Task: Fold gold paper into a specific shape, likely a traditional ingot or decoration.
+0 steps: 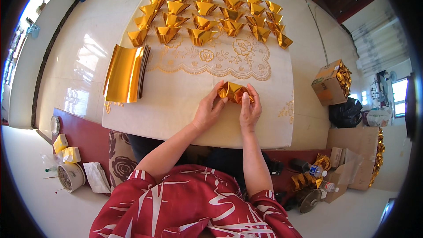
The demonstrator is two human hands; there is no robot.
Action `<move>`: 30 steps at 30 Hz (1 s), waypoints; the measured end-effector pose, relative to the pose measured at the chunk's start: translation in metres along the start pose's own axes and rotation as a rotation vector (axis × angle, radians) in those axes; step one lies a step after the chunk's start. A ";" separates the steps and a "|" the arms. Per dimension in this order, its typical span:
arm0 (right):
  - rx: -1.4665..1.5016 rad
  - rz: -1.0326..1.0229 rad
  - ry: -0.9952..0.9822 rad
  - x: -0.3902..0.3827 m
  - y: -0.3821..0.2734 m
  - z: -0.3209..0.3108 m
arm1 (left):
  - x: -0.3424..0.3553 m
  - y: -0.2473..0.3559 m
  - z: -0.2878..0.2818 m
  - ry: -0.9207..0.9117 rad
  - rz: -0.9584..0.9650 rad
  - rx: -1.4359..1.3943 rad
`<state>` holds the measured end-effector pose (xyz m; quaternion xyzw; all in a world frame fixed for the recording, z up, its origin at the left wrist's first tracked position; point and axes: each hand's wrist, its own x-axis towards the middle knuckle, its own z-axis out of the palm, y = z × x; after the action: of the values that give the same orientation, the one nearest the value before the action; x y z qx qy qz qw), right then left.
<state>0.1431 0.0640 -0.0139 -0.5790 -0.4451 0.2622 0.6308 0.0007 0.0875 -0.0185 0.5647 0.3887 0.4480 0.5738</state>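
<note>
Between my two hands, near the front of the table, is a folded gold foil paper ingot (pixel 233 90). My left hand (pixel 210 108) grips its left end, with thumb and fingers curled on it. On its right end my right hand (pixel 250 108) holds with the thumb in front and the fingers behind. To the left lies a stack of flat gold foil sheets (pixel 122 74), slightly curled. Rows of finished-looking gold foil ingots (pixel 202 36) stand across the far part of the table.
A pale embroidered tablecloth (pixel 176 119) covers the table. Right of it, a cardboard box (pixel 330 83) holds gold foil pieces, beside a black plastic bag (pixel 346 112). Plastic bottles (pixel 317 170) lie on the bench at lower right; a white pot (pixel 70 177) stands at lower left.
</note>
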 end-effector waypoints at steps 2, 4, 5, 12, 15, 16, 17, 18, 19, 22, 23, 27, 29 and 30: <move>0.031 -0.033 -0.007 0.000 -0.001 -0.002 | 0.004 0.000 0.001 0.030 0.005 -0.067; 0.037 0.066 -0.177 0.001 0.001 -0.010 | 0.006 0.003 0.003 0.052 0.011 -0.136; 0.035 0.065 -0.177 0.001 0.003 -0.010 | 0.007 0.004 0.004 0.068 -0.021 -0.110; -0.021 0.042 -0.159 0.000 0.004 -0.005 | 0.006 0.006 0.004 0.097 -0.050 -0.102; -0.062 0.021 -0.165 0.000 0.005 -0.006 | 0.005 0.007 0.006 0.107 -0.106 -0.022; -0.073 0.024 -0.182 0.000 0.005 -0.006 | 0.005 0.006 0.006 0.108 -0.106 -0.021; -0.072 0.024 -0.182 0.000 0.005 -0.005 | 0.005 0.005 0.006 0.116 -0.084 -0.008; -0.062 0.018 -0.183 0.000 0.005 -0.004 | 0.005 0.006 0.006 0.122 -0.062 0.005; -0.052 0.012 -0.183 0.000 0.004 -0.003 | 0.005 0.007 0.007 0.121 -0.063 0.005; -0.040 -0.008 -0.148 -0.001 -0.001 0.001 | 0.004 0.010 0.007 0.132 -0.090 0.073; -0.039 -0.007 -0.148 -0.001 0.000 0.000 | 0.004 0.010 0.008 0.140 -0.084 0.091; -0.091 -0.007 -0.175 0.000 -0.001 -0.002 | 0.004 0.008 0.010 0.171 -0.049 0.097; -0.088 -0.007 -0.179 0.001 -0.001 -0.001 | 0.005 0.003 0.009 0.162 -0.023 0.072; -0.048 -0.006 -0.143 0.001 0.001 0.000 | 0.005 0.000 0.009 0.152 0.004 0.045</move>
<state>0.1437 0.0646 -0.0145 -0.5725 -0.4971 0.2899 0.5841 0.0105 0.0900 -0.0174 0.5426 0.4401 0.4818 0.5290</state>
